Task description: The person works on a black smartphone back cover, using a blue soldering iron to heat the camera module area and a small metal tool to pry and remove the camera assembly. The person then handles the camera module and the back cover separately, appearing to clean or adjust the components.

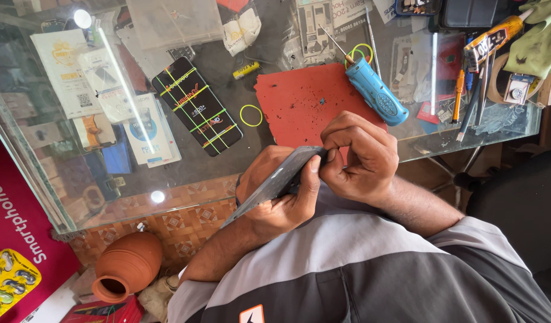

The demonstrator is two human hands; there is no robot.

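My left hand point(275, 194) is shut on a thin grey phone panel point(281, 176), held edge-on and tilted over my lap near the glass counter's edge. My right hand point(359, 158) pinches the panel's upper end with fingertips and thumb. Just beyond both hands a red work mat point(299, 98) lies on the counter, speckled with small bits. A blue powered screwdriver point(376, 91) rests on the mat's right corner.
A black phone bound with yellow-green rubber bands point(198, 106) lies left of the mat, a loose yellow rubber band point(250, 115) beside it. Screwdrivers and a glue tube point(491, 39) crowd the glass counter point(168, 173) at right. A clay pot point(129, 263) stands below left.
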